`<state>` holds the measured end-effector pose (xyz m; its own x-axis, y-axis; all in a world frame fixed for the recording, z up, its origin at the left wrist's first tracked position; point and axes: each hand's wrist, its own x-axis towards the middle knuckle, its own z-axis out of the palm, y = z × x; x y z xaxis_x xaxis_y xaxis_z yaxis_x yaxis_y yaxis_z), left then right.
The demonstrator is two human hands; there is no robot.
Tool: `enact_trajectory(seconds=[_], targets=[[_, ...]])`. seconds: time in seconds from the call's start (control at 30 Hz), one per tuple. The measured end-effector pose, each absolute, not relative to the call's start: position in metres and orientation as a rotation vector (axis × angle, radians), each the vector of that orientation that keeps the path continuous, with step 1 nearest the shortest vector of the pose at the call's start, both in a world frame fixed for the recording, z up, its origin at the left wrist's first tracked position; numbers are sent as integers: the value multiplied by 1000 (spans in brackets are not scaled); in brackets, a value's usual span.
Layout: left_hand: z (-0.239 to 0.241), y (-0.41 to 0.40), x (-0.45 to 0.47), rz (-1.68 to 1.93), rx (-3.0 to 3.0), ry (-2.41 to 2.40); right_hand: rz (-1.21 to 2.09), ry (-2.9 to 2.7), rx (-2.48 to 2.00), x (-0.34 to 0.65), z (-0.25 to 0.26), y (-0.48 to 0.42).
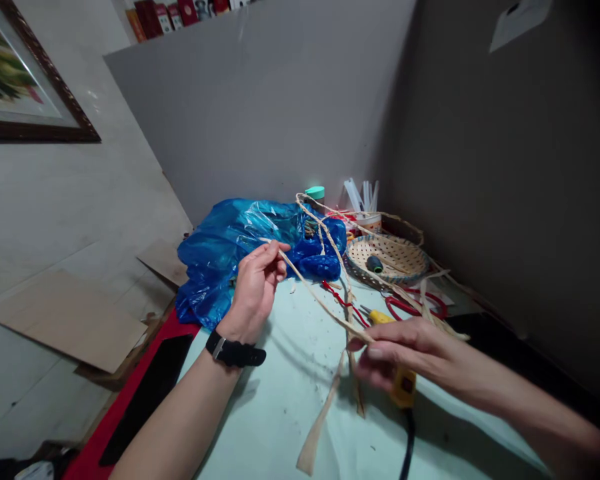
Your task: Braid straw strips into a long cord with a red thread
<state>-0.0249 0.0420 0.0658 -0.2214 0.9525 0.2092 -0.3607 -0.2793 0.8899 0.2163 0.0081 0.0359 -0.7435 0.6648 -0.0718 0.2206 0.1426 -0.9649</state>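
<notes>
A pale strip of plant fibre [310,288] runs between my two hands above the light green table top. My left hand [260,280], with a black watch on the wrist, pinches the strip near its upper end. Lower down and to the right, my right hand [405,350] grips the same strip between thumb and fingers, its fingertips slightly blurred. A braided fibre cord [343,257] loops behind, and loose strip tails [320,427] hang below my right hand. Partly hidden under that hand is a yellow tool [404,390] with a black cable.
A blue plastic bag [250,227] lies at the back left. Further right stand a woven basket [405,257] holding a dark spool [375,264], red-handled scissors [417,303], a cup of white sticks [369,220] and a green-lidded jar [315,193]. Grey panels [280,120] rise behind.
</notes>
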Motion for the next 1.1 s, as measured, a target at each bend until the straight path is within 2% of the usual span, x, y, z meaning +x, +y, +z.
enact_trajectory(seconds=[0.1,0.23,0.37,0.53,0.67,0.87,1.1], targets=[[75,24,-5,1470,1136,857,1363,-2055,-927,232,57,17],[81,4,25,1298,1328,826,1520,-1926,-724,238,75,25],[80,-5,39,1322,1504,916,1655,-1854,-612,226,77,24],[73,-2,42,1294,1648,1040,1673,-1787,-704,208,62,19],[51,13,32,1277,1576,1196,1751,-1435,-932,211,47,26],[4,32,23,589,1856,1503,1758,-1326,-1041,217,20,44],[-5,25,33,428,1964,1532,1621,-1523,-1133,213,6,48]])
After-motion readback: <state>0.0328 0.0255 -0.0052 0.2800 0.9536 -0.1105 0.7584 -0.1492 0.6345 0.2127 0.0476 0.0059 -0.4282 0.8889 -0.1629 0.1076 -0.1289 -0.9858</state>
